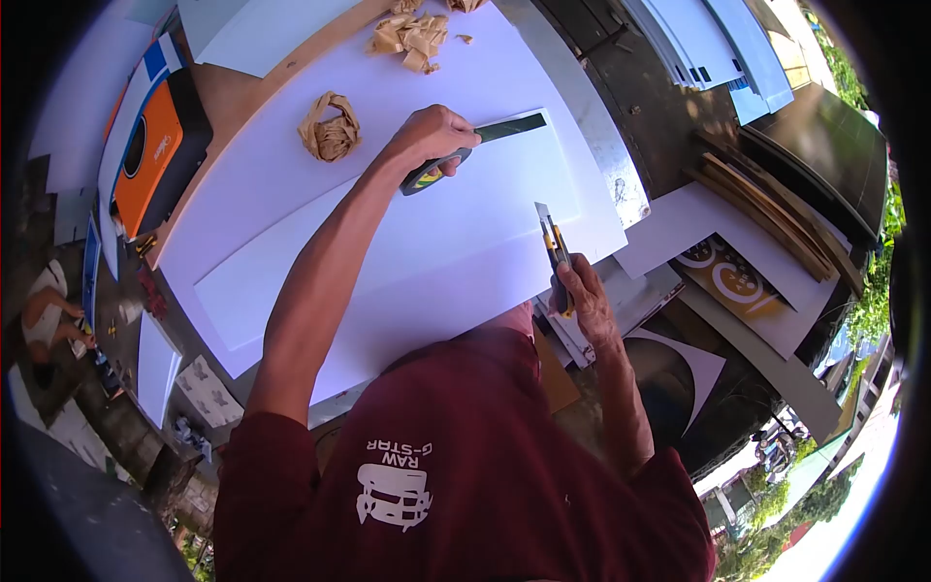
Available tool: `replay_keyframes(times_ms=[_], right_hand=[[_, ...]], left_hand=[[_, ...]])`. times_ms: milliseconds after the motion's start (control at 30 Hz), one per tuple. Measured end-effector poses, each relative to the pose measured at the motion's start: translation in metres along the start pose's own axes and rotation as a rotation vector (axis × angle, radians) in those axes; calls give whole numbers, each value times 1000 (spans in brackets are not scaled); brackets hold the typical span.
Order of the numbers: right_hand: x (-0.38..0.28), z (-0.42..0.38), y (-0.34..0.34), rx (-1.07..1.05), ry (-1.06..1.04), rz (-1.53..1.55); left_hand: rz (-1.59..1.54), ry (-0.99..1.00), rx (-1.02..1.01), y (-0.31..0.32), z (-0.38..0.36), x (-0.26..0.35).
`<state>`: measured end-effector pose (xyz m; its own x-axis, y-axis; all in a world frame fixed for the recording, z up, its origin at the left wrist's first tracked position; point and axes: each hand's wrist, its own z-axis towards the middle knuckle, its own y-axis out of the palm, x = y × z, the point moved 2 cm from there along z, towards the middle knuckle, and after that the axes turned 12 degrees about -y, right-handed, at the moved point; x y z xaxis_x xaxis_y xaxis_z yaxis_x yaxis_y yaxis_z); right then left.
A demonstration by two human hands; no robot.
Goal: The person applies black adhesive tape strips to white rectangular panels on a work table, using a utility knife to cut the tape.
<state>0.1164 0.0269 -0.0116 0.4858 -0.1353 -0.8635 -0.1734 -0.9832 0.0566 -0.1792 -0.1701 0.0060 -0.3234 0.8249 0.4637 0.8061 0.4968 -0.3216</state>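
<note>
My left hand point(433, 134) is closed around a tape measure point(423, 178) with a dark, yellow-marked case. Its dark blade point(511, 128) is pulled out a short way and reaches the far right corner of a long white panel point(417, 257). In my right hand point(589, 303), at the panel's right edge, is a snap-off utility knife point(554, 244), yellow and dark. The knife's metal blade is out and points away from me, over the white surface. Beneath the panel lies a larger white sheet point(262, 126).
Crumpled brown tape point(331, 128) and another wad point(409, 41) lie on the large sheet. An orange and black case point(155, 145) stands at the left. Wood strips point(766, 209) and a brown printed panel point(737, 281) are at the right. Another person point(47, 315) crouches far left.
</note>
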Motion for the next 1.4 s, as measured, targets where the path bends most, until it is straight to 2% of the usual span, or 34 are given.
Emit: replay_keyframes(times_ms=[33,133,333,467,867,967,1067,1400], right_hand=[[-9,13,-12,72,-76,-224],[-45,50,-17,192,-178,-408],[-66,116,-13,153,-362,-835],[-61,139,-6,123,-513,-962],[-65,154,6,54,-393,-1032],[-59,156,7,49,-468,-1098],[-63,155,13,55,-373,-1128],[-56,131,13,35,-428,-1243]], left_hand=[[-6,2,21,2,0,0],[18,-19,50,7,1,0],[65,-41,185,17,-7,6],[40,-21,249,23,-4,2],[6,-53,290,27,-9,5],[2,-46,286,27,-6,3],[5,-46,290,26,-7,5],[-38,-68,318,24,-6,6]])
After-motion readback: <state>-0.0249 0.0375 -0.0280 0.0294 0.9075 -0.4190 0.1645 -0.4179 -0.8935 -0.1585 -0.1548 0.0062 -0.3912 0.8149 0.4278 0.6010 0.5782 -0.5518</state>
